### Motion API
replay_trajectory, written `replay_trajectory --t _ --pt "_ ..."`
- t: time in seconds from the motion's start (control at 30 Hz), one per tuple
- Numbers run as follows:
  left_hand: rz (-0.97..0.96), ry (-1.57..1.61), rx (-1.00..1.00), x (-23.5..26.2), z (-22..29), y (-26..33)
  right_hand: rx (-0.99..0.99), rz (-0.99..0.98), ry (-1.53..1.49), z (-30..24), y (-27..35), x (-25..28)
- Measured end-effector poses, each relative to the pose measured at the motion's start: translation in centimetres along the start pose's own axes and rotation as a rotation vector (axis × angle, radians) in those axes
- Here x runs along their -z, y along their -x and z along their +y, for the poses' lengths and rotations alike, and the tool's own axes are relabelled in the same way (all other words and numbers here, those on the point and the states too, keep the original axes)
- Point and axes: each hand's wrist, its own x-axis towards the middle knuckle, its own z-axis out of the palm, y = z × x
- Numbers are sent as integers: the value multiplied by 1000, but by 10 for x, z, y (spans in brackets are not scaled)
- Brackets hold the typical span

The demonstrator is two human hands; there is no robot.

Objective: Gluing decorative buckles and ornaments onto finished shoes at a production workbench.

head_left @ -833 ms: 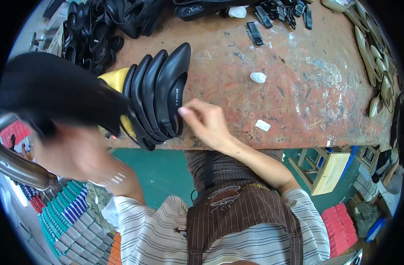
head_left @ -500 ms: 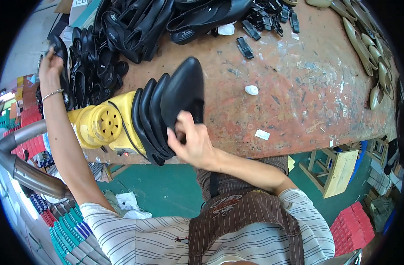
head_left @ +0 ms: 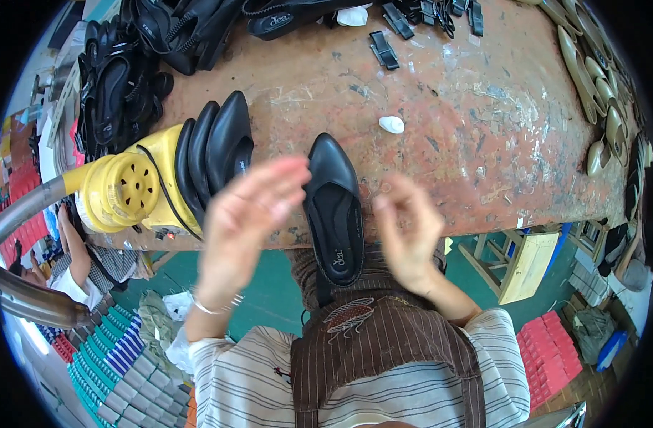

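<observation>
A black pointed slip-on shoe (head_left: 333, 214) lies sole down at the table's near edge, toe pointing away from me and heel overhanging the edge. My left hand (head_left: 253, 203), smeared by motion, hovers left of the shoe's toe with fingers stretched out. To the right of the shoe is my right hand (head_left: 412, 232), also blurred, its thumb and fingers apart. Neither hand holds anything. Several black shoes (head_left: 226, 139) stand nested side by side against a yellow machine (head_left: 132, 182) with a round vented cap, just beyond my left hand.
Piled black shoes (head_left: 119, 107) fill the table's far left. Black buckled straps (head_left: 385, 50) lie at the back, beige shoes (head_left: 597, 93) at the right. A small white bottle (head_left: 391, 125) rests mid-table. A metal pipe (head_left: 30, 207) runs at left; another person's arm (head_left: 75, 246) shows below it.
My left hand has come back from the far-left shoe pile. My right hand has let go of the nested stack's front shoe, which now lies at the table edge between my hands.
</observation>
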Motion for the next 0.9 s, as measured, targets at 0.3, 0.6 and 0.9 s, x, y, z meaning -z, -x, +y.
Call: replay_trajectory --t 0.3,0.6,0.9 --pt "497 920 -25 -69 -120 -6 207 69 417 56 -79 0" --pt "415 986 -193 -65 -155 -35 262 -247 100 35 -63 5" --pt "483 847 -145 -73 -140 -40 441 -424 347 27 -64 5"
